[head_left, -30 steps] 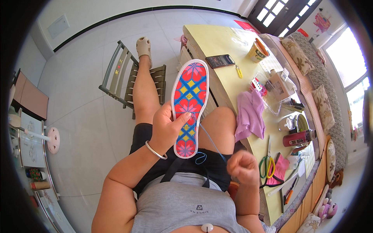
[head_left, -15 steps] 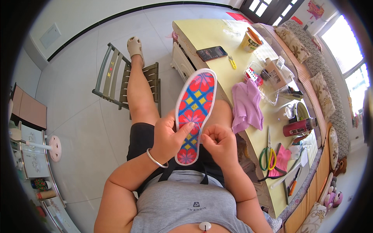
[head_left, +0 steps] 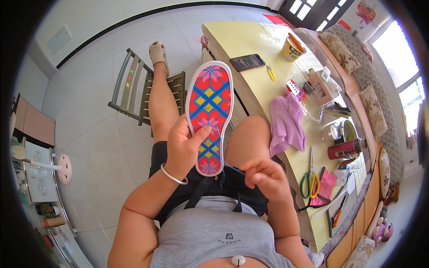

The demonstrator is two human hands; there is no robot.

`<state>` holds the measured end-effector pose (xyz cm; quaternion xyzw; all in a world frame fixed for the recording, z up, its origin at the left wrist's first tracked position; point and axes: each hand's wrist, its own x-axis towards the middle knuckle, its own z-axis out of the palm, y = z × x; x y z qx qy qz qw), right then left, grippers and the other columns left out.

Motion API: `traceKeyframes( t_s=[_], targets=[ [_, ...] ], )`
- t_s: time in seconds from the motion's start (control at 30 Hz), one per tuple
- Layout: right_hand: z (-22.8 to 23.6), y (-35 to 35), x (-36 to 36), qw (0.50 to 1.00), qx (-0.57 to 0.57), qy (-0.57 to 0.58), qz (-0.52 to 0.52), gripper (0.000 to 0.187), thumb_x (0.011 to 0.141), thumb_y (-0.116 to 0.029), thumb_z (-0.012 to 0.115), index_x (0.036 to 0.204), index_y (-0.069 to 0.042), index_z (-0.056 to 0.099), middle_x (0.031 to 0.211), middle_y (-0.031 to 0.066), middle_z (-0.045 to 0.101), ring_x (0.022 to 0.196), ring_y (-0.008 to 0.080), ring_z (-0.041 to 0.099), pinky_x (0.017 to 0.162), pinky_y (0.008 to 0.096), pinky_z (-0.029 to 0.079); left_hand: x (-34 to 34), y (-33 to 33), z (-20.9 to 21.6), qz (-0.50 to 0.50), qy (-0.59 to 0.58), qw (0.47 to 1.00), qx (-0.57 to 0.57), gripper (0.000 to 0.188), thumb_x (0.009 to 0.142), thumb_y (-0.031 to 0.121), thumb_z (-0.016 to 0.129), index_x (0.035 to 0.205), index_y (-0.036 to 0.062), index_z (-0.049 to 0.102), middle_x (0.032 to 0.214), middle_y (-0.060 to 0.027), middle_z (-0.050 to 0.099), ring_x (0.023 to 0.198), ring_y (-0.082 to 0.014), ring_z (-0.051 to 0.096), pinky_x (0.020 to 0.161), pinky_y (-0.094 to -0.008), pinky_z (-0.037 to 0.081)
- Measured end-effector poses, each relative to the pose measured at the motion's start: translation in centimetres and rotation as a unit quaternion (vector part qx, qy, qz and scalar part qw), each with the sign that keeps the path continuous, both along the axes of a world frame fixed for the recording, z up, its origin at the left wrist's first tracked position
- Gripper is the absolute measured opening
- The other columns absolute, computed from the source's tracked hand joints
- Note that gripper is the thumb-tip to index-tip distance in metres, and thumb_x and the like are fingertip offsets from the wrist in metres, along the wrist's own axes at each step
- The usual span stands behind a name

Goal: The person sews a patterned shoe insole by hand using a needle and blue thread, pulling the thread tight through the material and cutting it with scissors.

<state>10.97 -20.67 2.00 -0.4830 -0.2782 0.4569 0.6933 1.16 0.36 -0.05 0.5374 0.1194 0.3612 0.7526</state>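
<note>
An embroidered insole [head_left: 213, 96], patterned in red, pink, blue and yellow with a white rim, is held upright over my lap. My left hand [head_left: 181, 145] grips its left edge, the thumb pressed across the patterned face. From the insole's lower right edge a thin blue thread [head_left: 233, 168] runs out to the right. My right hand [head_left: 268, 177] has its fingers closed at the far end of this thread, apart from the insole, over my right thigh. Whether a needle is in those fingers I cannot make out.
To the right stands a yellow-topped table [head_left: 223, 40] with a phone [head_left: 247, 62], yellow snips [head_left: 271, 73], a paper tub [head_left: 292, 49], a purple cloth [head_left: 287, 123], scissors [head_left: 311, 178] and a dark red thermos [head_left: 347, 148]. My foot rests at a folding chair [head_left: 134, 85] ahead.
My right hand has moved from beside the insole's edge to the lower right, drawing the blue thread out. The insole has shifted up and left and stands straighter.
</note>
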Motion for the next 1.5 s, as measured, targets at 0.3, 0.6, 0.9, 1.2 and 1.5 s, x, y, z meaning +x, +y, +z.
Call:
traceKeyframes(
  t_s=[0.3,0.6,0.9,1.2,1.5],
  targets=[
    [-3.0,-9.0,8.7,0.946,0.144,0.104,-0.273,0.010,0.093,-0.007,0.052,0.100,-0.001,0.058,0.072,0.0013,0.044,0.062,0.0113,0.039,0.058,0.0259,0.036,-0.8,3.1,0.2,-0.104,-0.044,0.963,-0.246,0.020,0.088,-0.004,0.055,0.109,-0.0060,0.056,0.105,-0.0145,0.067,0.091,-0.0180,0.065,0.085,-0.0308,0.052],
    [-2.0,-2.2,3.4,0.918,-0.052,-0.151,-0.362,0.011,0.084,0.000,0.062,0.095,-0.001,0.061,0.074,-0.0006,0.054,0.065,0.0066,0.050,0.060,0.0215,0.040,-0.7,-0.9,1.0,-0.067,0.038,0.996,-0.049,0.019,0.087,0.005,0.063,0.103,-0.0033,0.057,0.096,-0.0091,0.067,0.081,-0.0093,0.064,0.073,-0.0249,0.054],
    [-0.9,5.0,-1.9,0.821,-0.097,-0.512,-0.233,0.014,0.075,0.001,0.070,0.082,-0.003,0.059,0.063,0.0066,0.053,0.048,0.0113,0.048,0.044,0.0261,0.037,-0.9,-3.3,0.1,0.002,0.071,0.990,0.121,0.011,0.084,0.005,0.067,0.089,-0.0015,0.060,0.081,-0.0064,0.068,0.070,-0.0069,0.061,0.065,-0.0225,0.050],
    [-1.2,3.1,0.9,0.982,-0.019,0.185,-0.014,0.007,0.088,-0.008,0.059,0.085,-0.005,0.053,0.060,-0.0065,0.038,0.046,0.0041,0.028,0.042,0.0217,0.022,-0.4,-2.3,-0.6,0.029,0.076,0.985,0.150,0.012,0.086,0.004,0.065,0.093,-0.0027,0.059,0.081,-0.0087,0.068,0.070,-0.0094,0.063,0.064,-0.0239,0.051],
    [-1.6,-0.4,0.8,0.996,0.029,0.063,0.061,0.006,0.086,-0.004,0.061,0.088,0.001,0.057,0.069,0.0000,0.052,0.055,0.0068,0.044,0.049,0.0209,0.035,0.0,0.2,-0.9,0.052,0.022,0.997,0.050,0.016,0.089,0.002,0.060,0.104,-0.0035,0.057,0.093,-0.0071,0.068,0.078,-0.0088,0.063,0.070,-0.0225,0.051]
  ],
)
